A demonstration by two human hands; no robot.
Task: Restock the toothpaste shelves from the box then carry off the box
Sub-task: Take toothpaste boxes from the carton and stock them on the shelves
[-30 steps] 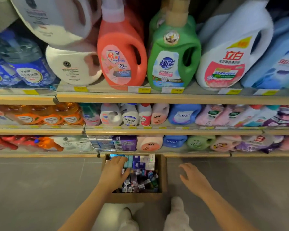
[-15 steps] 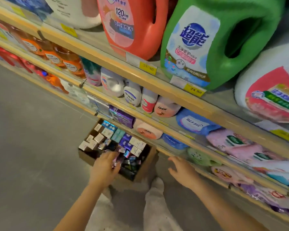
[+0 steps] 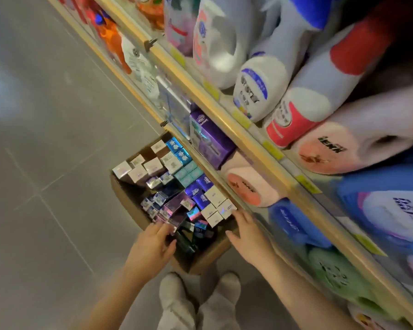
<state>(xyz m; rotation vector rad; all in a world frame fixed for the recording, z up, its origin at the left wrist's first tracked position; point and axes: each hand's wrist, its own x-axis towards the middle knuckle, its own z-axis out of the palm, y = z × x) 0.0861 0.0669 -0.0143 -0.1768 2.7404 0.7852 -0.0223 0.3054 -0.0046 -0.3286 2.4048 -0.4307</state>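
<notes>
A: What changed?
B: The right hand [image 3: 244,231] has come to the cardboard box [image 3: 126,196] rim, fingers straight; the left hand [image 3: 150,246] reaches among the toothpaste cartons [image 3: 177,186]. Whether it grips one, nobody can tell.
A: Meaning?
B: Unloading likely begins. The box sits on grey floor tiles [image 3: 45,163] against detergent shelves [image 3: 248,136].

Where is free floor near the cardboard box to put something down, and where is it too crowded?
Free: the grey tiled floor left of the cardboard box, away from the shelves. Crowded: inside the box, full of toothpaste cartons; the box presses against the bottom shelf; both hands and the person's feet fill its near side.
</notes>
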